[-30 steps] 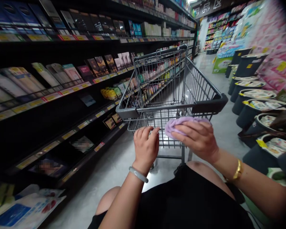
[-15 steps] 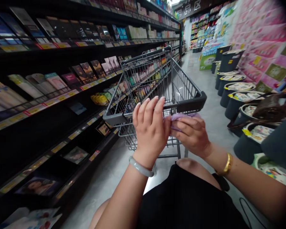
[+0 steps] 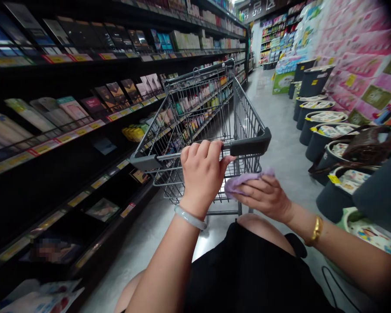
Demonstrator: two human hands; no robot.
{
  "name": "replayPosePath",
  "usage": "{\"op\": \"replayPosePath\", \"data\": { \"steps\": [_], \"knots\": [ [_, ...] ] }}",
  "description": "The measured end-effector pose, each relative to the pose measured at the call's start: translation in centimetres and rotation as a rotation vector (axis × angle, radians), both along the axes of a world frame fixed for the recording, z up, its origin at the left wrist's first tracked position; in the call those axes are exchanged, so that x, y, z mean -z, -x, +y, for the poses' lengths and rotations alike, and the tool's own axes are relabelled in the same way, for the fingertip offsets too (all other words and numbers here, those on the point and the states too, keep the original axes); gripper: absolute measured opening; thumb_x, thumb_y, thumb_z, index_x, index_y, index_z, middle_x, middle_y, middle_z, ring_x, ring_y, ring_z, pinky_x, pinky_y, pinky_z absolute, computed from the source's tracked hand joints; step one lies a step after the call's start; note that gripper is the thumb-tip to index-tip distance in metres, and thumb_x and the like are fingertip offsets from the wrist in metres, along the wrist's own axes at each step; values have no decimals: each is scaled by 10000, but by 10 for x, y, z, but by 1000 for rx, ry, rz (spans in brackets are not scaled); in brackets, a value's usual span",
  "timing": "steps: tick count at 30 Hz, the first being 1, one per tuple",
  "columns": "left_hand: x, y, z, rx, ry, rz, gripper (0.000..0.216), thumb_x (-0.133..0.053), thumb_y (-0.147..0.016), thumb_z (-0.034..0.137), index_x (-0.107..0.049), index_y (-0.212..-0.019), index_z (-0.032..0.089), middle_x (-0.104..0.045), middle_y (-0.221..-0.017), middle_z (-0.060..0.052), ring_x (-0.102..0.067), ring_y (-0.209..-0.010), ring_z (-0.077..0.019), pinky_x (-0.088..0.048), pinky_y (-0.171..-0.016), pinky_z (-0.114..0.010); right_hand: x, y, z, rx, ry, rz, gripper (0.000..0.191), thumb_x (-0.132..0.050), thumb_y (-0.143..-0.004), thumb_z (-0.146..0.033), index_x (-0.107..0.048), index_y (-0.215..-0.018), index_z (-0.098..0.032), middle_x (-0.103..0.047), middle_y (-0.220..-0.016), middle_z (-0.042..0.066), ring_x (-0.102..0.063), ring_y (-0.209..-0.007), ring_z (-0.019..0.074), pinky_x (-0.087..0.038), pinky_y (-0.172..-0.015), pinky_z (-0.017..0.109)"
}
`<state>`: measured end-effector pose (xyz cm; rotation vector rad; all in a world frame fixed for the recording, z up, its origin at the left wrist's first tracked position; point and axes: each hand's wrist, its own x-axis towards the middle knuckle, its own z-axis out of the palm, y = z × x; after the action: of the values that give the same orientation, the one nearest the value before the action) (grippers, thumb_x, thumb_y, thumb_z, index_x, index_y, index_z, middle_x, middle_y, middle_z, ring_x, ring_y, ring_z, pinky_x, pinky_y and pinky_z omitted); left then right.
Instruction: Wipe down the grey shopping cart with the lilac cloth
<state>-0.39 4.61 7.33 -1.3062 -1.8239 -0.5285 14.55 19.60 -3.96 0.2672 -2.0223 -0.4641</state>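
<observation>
A grey wire shopping cart (image 3: pixel 247 117) stands in the aisle right in front of me. My left hand (image 3: pixel 203 171) is closed round the cart's handle bar (image 3: pixel 169 156), fingers curled over its top; a pale bangle sits on that wrist. My right hand (image 3: pixel 263 195) is just below and to the right of the handle, its fingers pressed on a lilac cloth (image 3: pixel 239 181) held against the cart's back grille. A gold bracelet is on the right wrist. I see my black clothing and a knee below the hands.
Black store shelves (image 3: pixel 68 130) with packaged goods and yellow price tags run along the left. Dark round bins (image 3: pixel 316 126) full of goods line the right side, under pink wall packs. A brown bag (image 3: pixel 368 145) rests on one bin. The grey floor (image 3: pixel 276 108) leads ahead.
My left hand has come down from open fingers above the handle and closed round the bar. My right hand with the cloth has dropped below the handle. The cart has shifted slightly left.
</observation>
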Motion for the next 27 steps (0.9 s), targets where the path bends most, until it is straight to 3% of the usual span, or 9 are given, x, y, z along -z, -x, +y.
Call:
{"op": "replayPosePath", "data": {
  "steps": [4, 8, 11, 17, 22, 27],
  "knots": [
    [-1, 2, -4, -13, -2, 3, 417, -473, -974, 603, -613, -1064, 220, -662, -925, -56, -536, -890, -250, -336, -862, -410, 8, -6, -3, -92, -1, -69, 357, -638, -919, -179, -686, -1185, -411, -754, -1139, -118, -637, -1079, 140, -397, -1032, 355],
    [-2, 1, -6, -27, -9, 0, 423, -470, -972, 610, -614, -1037, 218, -658, -910, -56, -531, -866, -248, -334, -848, -410, -8, -10, -4, -28, 130, -4, 358, -642, -918, -166, -682, -1183, -403, -738, -1200, -106, -621, -1144, 153, -393, -1051, 372],
    [-3, 1, -10, -35, 0, 2, 409, -494, -966, 602, -609, -1037, 216, -655, -909, -55, -526, -867, -249, -337, -854, -413, -7, -8, -6, 9, 229, 67, 350, -650, -913, -180, -681, -1182, -402, -750, -1149, -103, -614, -1118, 165, -412, -1046, 389],
    [-4, 4, -18, -47, 7, 6, 381, -519, -959, 594, -602, -1007, 225, -647, -881, -45, -524, -851, -247, -339, -825, -408, -4, -11, -5, -77, 81, -44, 329, -654, -901, -178, -696, -1156, -382, -750, -1121, -116, -620, -1064, 139, -403, -1080, 371],
    [-5, 4, -23, -69, 6, 7, 352, -526, -967, 567, -607, -984, 225, -643, -866, -44, -530, -847, -246, -344, -808, -403, -21, -4, -6, 1, 292, 165, 390, -731, -846, -141, -690, -1157, -372, -745, -1127, -61, -599, -1115, 185, -453, -995, 398],
    [-6, -5, -17, -101, 15, -19, 340, -550, -956, 557, -611, -955, 223, -642, -852, -49, -532, -844, -252, -364, -824, -417, -15, 2, -1, -23, 299, 213, 386, -773, -797, -105, -701, -1092, -343, -737, -1055, -30, -600, -1068, 220, -492, -937, 420]
  ]
}}
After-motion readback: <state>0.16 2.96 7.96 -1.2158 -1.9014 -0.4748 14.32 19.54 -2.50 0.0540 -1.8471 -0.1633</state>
